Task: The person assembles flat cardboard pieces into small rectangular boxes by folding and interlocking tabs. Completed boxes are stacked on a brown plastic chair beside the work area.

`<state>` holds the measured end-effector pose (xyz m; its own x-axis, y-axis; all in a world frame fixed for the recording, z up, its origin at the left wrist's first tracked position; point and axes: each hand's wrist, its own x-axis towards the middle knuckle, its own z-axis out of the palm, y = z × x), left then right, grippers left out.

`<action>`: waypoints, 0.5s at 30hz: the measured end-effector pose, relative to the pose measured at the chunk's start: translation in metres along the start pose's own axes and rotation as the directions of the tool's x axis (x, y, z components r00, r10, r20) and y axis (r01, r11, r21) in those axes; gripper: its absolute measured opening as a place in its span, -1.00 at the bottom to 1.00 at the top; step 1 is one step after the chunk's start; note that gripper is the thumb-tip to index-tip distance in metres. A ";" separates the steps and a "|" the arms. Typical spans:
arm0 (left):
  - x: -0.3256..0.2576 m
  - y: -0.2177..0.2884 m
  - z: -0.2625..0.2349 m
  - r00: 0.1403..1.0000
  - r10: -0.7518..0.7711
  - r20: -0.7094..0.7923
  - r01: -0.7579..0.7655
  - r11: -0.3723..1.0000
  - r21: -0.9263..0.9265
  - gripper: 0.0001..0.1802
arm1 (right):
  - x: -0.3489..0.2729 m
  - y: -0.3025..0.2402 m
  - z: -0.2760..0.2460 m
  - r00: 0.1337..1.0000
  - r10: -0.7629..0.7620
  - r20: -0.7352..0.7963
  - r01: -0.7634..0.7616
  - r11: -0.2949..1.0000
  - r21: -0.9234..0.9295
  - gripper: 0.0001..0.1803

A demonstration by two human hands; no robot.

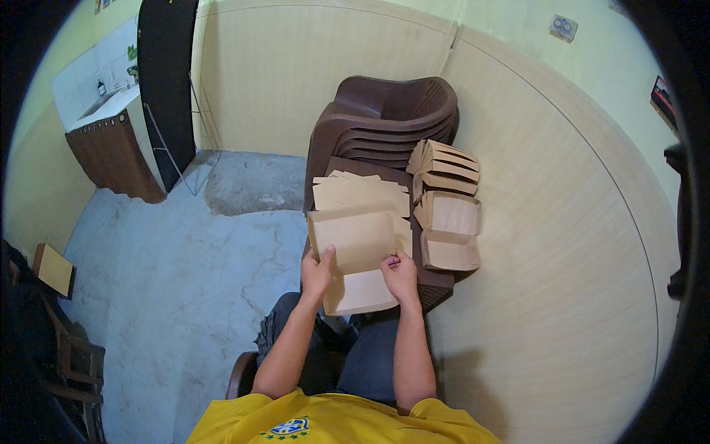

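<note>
1. Left hand (318,272) and right hand (400,275): fingers closed on the lower edges of a flat brown cardboard box blank (356,238), held over the lap.
2. Stack of brown plastic chairs (384,122) ahead carries a pile of flat blanks (359,194) and folded brown cardboard boxes (448,214).

The setting was a plain domestic room used for simple packaging work. A tiled sink counter (103,111) stood at the upper left of the frame. A bare concrete floor (185,274) filled the centre left. Stacked brown plastic chairs (384,118) carried folded paper boxes (447,214) at the upper centre.
</note>
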<state>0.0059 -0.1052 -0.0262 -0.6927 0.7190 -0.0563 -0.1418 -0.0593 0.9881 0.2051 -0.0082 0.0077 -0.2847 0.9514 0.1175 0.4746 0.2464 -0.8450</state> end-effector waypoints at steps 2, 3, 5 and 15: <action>0.002 0.002 -0.003 0.995 -0.093 -0.021 0.091 0.991 -0.095 -0.51 | -0.001 -0.006 -0.002 0.997 -0.043 -0.064 0.043 0.999 -0.007 -0.43; 0.003 0.004 -0.006 0.996 -0.086 -0.019 0.084 0.994 -0.073 -0.50 | -0.003 -0.008 -0.004 0.988 -0.108 -0.107 0.103 0.994 -0.048 -0.44; 0.007 0.011 -0.014 0.987 -0.158 -0.011 0.157 0.986 -0.051 -0.49 | -0.005 -0.012 -0.010 0.962 -0.193 -0.191 0.166 0.975 -0.150 -0.45; 0.017 0.035 -0.043 0.943 -0.246 0.226 0.159 0.926 0.343 -0.39 | -0.007 -0.016 -0.017 0.999 -0.029 0.037 0.013 0.921 0.390 -0.73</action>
<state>-0.0417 -0.1249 0.0013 -0.4584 0.8487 -0.2638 0.0010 0.2973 0.9548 0.2133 -0.0153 0.0296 -0.3292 0.9362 0.1230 0.1080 0.1667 -0.9801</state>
